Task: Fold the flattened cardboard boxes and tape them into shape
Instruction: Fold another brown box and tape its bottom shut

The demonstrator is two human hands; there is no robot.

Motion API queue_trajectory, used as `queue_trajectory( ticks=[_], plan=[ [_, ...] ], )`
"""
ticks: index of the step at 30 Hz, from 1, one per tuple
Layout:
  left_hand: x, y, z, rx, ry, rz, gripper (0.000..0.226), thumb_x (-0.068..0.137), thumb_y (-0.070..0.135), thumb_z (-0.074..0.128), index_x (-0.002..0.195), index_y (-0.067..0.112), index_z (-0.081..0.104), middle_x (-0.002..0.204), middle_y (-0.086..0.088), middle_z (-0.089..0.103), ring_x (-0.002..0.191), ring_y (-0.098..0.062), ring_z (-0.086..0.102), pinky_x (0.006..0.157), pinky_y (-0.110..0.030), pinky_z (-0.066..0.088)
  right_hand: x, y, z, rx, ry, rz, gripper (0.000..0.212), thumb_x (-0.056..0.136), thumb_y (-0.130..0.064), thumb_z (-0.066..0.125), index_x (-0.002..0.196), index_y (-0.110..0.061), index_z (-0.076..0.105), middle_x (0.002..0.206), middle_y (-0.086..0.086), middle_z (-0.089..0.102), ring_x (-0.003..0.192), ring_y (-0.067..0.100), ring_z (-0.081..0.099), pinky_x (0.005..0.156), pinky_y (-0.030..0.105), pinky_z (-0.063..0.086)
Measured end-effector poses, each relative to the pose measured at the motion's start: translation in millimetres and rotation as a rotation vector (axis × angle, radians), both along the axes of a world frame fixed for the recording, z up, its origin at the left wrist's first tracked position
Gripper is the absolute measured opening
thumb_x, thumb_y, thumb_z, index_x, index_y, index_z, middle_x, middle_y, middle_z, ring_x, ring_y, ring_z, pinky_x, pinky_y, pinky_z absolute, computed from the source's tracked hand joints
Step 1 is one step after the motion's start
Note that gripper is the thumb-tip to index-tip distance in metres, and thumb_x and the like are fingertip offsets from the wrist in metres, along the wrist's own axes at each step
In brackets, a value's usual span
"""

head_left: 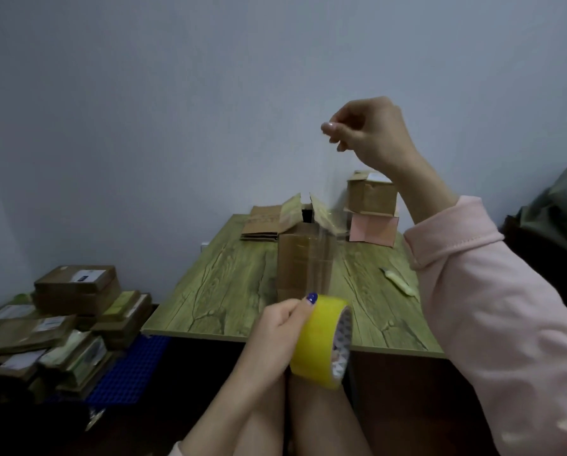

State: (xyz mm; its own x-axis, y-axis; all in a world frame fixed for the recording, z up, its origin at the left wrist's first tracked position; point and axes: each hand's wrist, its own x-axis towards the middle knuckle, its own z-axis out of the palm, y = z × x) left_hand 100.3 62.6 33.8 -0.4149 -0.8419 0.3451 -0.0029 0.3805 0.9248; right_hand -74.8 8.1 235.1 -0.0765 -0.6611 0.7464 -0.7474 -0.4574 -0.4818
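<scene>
Yellow tape roll clasped by left grip, right grip pinching its clear, stretched strip.

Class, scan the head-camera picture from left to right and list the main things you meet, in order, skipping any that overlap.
From the left: pile of parcels on the floor → flattened cardboard stack → upright open cardboard box → brown box stacked on a pink box → pink sleeve → dark bag.
</scene>
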Motion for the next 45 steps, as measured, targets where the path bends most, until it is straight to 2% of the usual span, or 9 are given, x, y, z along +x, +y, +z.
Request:
queue_trajectory(
  ticks=[4, 7, 12, 19, 24, 30, 37, 40, 45],
  plan=[
    [2.1, -6.2, 4.5, 0.045, -0.06, -0.081, 0.054, 0.078, 0.065, 0.054, 0.068, 0.013, 0.049, 0.066, -0.007, 0.039, 0.063, -0.019, 0.039, 0.06, -0.034, 0.034, 6.7, 4.7, 10.3, -0.045, -0.007, 0.093, 0.014, 0.087, -0.022, 0.068, 0.082, -0.009, 0.067, 0.067, -0.004, 0.063, 0.057, 0.006, 0.06, 0.069, 0.03, 0.057],
    [17.6, -30.1, 25.0, -0.033, -0.34, -0.072, 0.064, 0.083, 0.068, 0.047, 0.075, 0.007, 0.063, 0.072, -0.005, 0.066, 0.071, -0.018, 0.062, 0.069, -0.032, 0.049, 4.7, 13.4, 16.8, -0.047, 0.005, 0.207, 0.013, 0.087, -0.021, 0.068, 0.082, -0.008, 0.066, 0.069, 0.0, 0.064, 0.06, 0.009, 0.061, 0.067, 0.027, 0.055],
    [36.2, -89.8, 76.3, -0.178, -0.285, 0.178, 0.026, 0.098, 0.019, 0.046, 0.08, 0.012, 0.063, 0.069, -0.001, 0.07, 0.06, -0.01, 0.064, 0.061, -0.022, 0.05, -4.3, 16.2, 11.2, -0.019, -0.01, 0.291, 0.01, 0.086, -0.018, 0.068, 0.081, -0.01, 0.066, 0.072, 0.004, 0.065, 0.065, 0.017, 0.061, 0.07, 0.034, 0.053],
    [-5.1, -161.1, 89.3, -0.638, -0.667, 0.088, 0.03, 0.096, 0.009, 0.046, 0.124, 0.012, 0.057, 0.125, -0.002, 0.058, 0.116, -0.016, 0.052, 0.094, -0.022, 0.038, -8.2, 3.9, 5.9, 0.051, 0.037, 0.263, 0.01, 0.087, -0.019, 0.068, 0.078, -0.016, 0.065, 0.07, 0.0, 0.065, 0.059, 0.012, 0.061, 0.068, 0.031, 0.052],
    [-17.1, -162.9, 81.4, -0.686, -0.711, 0.154, 0.025, 0.092, 0.02, 0.052, 0.114, 0.018, 0.064, 0.111, -0.001, 0.067, 0.104, -0.019, 0.061, 0.09, -0.037, 0.049, -12.5, -1.2, 3.8, 0.074, 0.039, 0.259, 0.011, 0.086, -0.018, 0.068, 0.077, -0.015, 0.064, 0.069, -0.001, 0.064, 0.057, 0.009, 0.059, 0.065, 0.026, 0.05],
    [-15.4, -153.4, 80.9, -0.867, -0.833, 0.212, 0.046, 0.094, 0.035, 0.044, 0.14, 0.032, 0.039, 0.116, 0.0, 0.054, 0.105, -0.016, 0.053, 0.087, -0.036, 0.047, -17.1, -7.3, 2.0, 0.074, -0.018, 0.309, 0.01, 0.086, -0.018, 0.068, 0.079, -0.012, 0.065, 0.07, 0.002, 0.065, 0.058, 0.009, 0.06, 0.065, 0.022, 0.05],
    [-10.2, -169.9, 75.3, -0.827, -0.805, 0.111, 0.046, 0.088, 0.051, 0.036, 0.118, 0.03, 0.064, 0.133, 0.014, 0.051, 0.104, -0.009, 0.044, 0.084, -0.029, 0.04, -13.4, -14.2, -0.1, 0.087, -0.007, 0.343, 0.01, 0.086, -0.016, 0.068, 0.079, -0.01, 0.066, 0.07, 0.004, 0.065, 0.058, 0.011, 0.06, 0.065, 0.024, 0.051],
    [-11.2, -165.4, 72.6, -0.803, -0.773, 0.092, 0.051, 0.089, 0.052, 0.028, 0.121, 0.032, 0.062, 0.126, 0.019, 0.057, 0.086, -0.007, 0.037, 0.07, -0.029, 0.038, -12.2, -17.8, 1.0, 0.095, -0.01, 0.359, 0.009, 0.086, -0.016, 0.068, 0.078, -0.011, 0.065, 0.07, 0.004, 0.065, 0.059, 0.013, 0.06, 0.065, 0.025, 0.052],
    [-4.4, -159.7, 73.8, -0.625, -0.724, 0.029, 0.039, 0.1, 0.039, 0.027, 0.128, 0.033, 0.055, 0.088, 0.027, 0.046, 0.087, -0.01, 0.036, 0.08, -0.031, 0.037, -10.1, -29.4, 3.2, 0.118, 0.007, 0.351, 0.01, 0.086, -0.017, 0.068, 0.078, -0.013, 0.066, 0.071, 0.004, 0.065, 0.06, 0.014, 0.061, 0.066, 0.027, 0.053]
  ],
)
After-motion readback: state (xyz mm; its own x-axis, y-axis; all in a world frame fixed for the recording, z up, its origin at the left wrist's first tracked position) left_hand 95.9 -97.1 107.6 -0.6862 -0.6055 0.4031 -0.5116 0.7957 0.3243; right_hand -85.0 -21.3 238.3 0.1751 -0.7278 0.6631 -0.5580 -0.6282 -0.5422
